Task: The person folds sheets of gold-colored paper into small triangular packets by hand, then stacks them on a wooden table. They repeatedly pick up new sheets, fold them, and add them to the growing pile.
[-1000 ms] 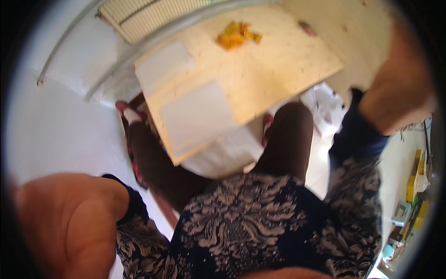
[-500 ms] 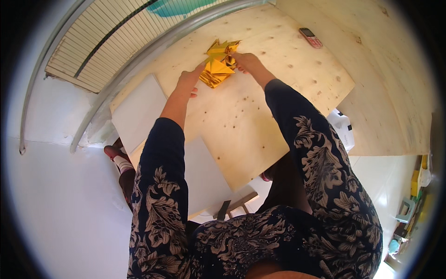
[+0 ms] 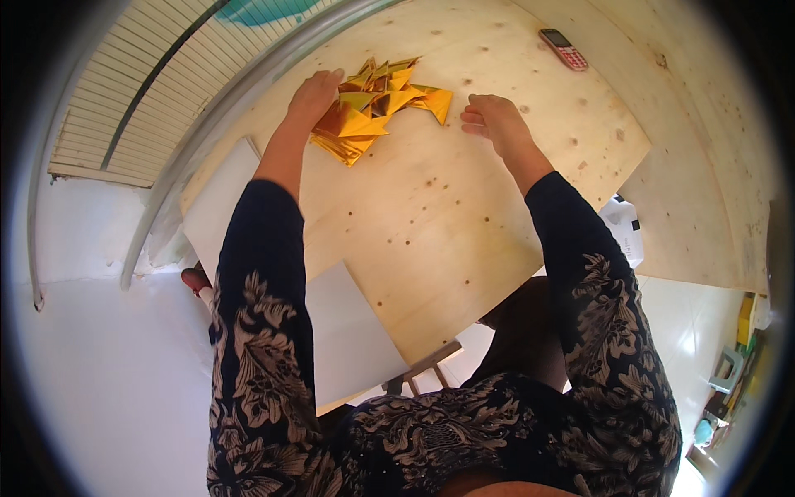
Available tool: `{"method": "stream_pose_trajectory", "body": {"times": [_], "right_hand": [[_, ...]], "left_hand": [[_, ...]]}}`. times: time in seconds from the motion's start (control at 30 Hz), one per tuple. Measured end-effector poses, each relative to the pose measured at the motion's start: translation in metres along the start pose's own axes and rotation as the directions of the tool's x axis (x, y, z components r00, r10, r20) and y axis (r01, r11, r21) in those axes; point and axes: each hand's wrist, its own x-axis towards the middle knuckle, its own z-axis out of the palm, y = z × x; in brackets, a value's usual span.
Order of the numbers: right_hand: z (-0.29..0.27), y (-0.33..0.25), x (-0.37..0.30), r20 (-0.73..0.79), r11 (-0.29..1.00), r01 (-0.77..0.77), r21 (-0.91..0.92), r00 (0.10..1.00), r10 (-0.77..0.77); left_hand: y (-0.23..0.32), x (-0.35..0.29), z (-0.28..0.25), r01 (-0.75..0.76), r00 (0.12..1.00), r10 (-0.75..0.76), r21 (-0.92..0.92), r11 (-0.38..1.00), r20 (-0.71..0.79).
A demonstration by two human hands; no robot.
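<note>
Folded gold foil paper pieces lie in a loose, spiky heap on the pale wooden board, with a flatter stack at the heap's near left. My left hand rests at the heap's left edge, its fingers stretched toward the far side and partly hidden by the hand itself; I see nothing held in it. Off to the right, my right hand hovers over bare wood, apart from the foil. Its fingers are loosely bent and spread, with nothing between them. One folded foil piece points out of the heap toward this hand.
A red and black mobile phone lies at the board's far right. The knotted plywood board has pale sheets along its near left side. A slatted panel and grey pipe stand beyond the left edge. A red shoe shows below.
My right hand has let go of the foil and moved right. The left hand has shifted left along the heap, and the foil pieces now spread wider, one reaching out to the right.
</note>
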Motion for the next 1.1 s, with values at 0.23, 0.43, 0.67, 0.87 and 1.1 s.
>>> {"method": "stream_pose_trajectory", "body": {"times": [0.23,0.43,0.67,0.87,1.1], "right_hand": [[0.035,-0.003,0.053,0.061,0.999,-0.004,-0.036,0.998,0.007],[0.063,-0.007,0.075,0.26,0.983,0.006,-0.182,0.965,0.043],[0.081,0.013,0.07,0.46,0.947,0.096,-0.306,0.886,0.059],[0.08,0.022,0.072,0.368,0.891,0.133,-0.433,0.929,0.041],[0.026,0.009,0.039,0.22,0.962,-0.033,-0.271,0.971,0.096]], "left_hand": [[0.021,0.046,0.054,-0.087,0.991,0.079,0.079,0.993,0.105],[0.035,0.019,0.069,-0.222,0.973,0.218,0.042,0.974,0.078],[0.032,-0.007,0.079,-0.134,0.991,0.127,-0.418,0.899,-0.045],[0.034,-0.011,0.028,-0.307,0.916,0.036,-0.638,0.707,-0.4],[0.012,-0.107,-0.026,0.025,0.903,-0.146,-0.291,0.956,-0.404]]}}
